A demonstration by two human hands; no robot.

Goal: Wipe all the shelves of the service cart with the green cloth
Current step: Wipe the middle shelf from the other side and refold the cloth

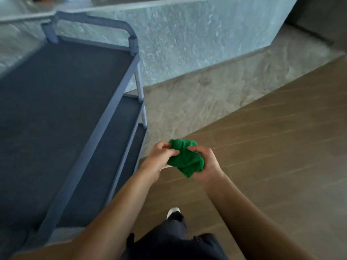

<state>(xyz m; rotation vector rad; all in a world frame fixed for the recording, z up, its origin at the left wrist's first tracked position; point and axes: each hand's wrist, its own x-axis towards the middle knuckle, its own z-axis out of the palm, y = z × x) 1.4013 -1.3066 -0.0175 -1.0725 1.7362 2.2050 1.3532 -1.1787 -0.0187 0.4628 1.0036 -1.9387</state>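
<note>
A bunched green cloth (186,158) is held in front of me, above the wooden floor and to the right of the cart. My left hand (158,160) pinches its left edge. My right hand (205,161) grips its right side from below. The grey service cart (105,117) fills the left of the view. Its dark top shelf (56,109) is bare. The right edges of a middle shelf (120,139) and a lower shelf (136,147) show beneath it. Neither hand touches the cart.
A grey marbled counter wall (197,44) runs behind the cart, with a pale stone floor strip (206,98) at its foot. Wooden flooring (272,147) spreads to the right. My dark trousers and a white shoe (173,211) show below the hands.
</note>
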